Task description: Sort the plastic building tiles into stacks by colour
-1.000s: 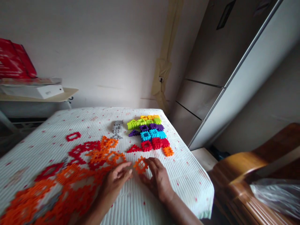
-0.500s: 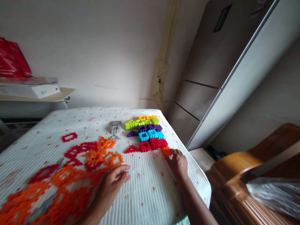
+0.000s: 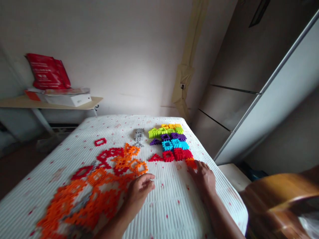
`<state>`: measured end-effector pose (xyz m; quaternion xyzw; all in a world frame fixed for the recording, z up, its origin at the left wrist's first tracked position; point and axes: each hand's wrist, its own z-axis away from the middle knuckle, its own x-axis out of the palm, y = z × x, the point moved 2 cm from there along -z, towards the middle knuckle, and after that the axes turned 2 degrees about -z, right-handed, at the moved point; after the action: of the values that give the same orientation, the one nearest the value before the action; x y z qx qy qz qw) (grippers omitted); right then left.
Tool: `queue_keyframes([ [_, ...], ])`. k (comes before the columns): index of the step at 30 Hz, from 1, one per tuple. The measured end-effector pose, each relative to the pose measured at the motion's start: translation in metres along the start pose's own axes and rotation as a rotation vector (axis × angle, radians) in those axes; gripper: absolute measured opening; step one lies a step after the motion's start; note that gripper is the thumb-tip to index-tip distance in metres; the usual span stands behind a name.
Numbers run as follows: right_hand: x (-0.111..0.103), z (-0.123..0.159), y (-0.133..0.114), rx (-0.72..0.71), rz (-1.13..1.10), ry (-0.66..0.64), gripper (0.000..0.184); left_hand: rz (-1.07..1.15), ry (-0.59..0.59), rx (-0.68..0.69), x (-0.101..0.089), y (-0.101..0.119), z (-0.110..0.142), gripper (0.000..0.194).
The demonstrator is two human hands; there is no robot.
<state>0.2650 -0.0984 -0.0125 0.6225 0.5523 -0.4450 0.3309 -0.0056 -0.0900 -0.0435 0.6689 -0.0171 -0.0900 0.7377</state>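
An orange piece (image 3: 191, 162) meets the front of the right grip (image 3: 204, 176), hold unclear; left grip (image 3: 140, 188) half-curled, empty.

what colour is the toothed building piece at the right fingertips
Orange: the toothed building piece by the right hand, head view.

Bright orange and toothed, a plastic piece (image 3: 190, 162) is lying to your right at the near corner of the coloured rows (image 3: 176, 143), partly hidden from your view and sitting just beside the red row (image 3: 178, 154); whether it is one layer or several is remaining unclear. On your left, loose orange pieces (image 3: 107, 200) are sprawling in an overlapping spread, many showing cut-out centres, while dark red pieces (image 3: 109, 153) are mingling along its far side
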Motion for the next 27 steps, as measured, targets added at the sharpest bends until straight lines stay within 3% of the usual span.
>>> queue_keyframes([
  [3,0.005,0.001,0.004,0.003,-0.004,0.033,0.031,-0.025,-0.004,0.033,-0.001,0.001,0.001,0.03],
  [6,0.008,0.002,0.008,-0.004,-0.035,0.134,0.037,-0.205,0.007,0.13,-0.019,0.016,-0.003,0.026],
  [9,0.01,0.001,0.009,-0.064,-0.069,0.23,0.039,-0.638,0.064,0.243,-0.058,0.036,-0.018,0.024],
  [11,0.011,0.001,0.008,-0.095,-0.084,0.272,0.041,-0.969,0.101,0.224,-0.089,0.042,-0.033,0.03],
  [15,0.013,0.001,0.006,-0.141,-0.118,0.322,0.042,-1.092,0.108,0.159,-0.131,0.035,-0.06,0.044],
  [20,0.016,0.002,0.008,-0.174,-0.146,0.344,0.041,-1.153,0.048,0.156,-0.136,0.026,-0.072,0.052],
  [27,0.013,0.002,0.005,-0.218,-0.173,0.382,0.04,-1.245,-0.039,0.149,-0.134,0.034,-0.076,0.057],
])
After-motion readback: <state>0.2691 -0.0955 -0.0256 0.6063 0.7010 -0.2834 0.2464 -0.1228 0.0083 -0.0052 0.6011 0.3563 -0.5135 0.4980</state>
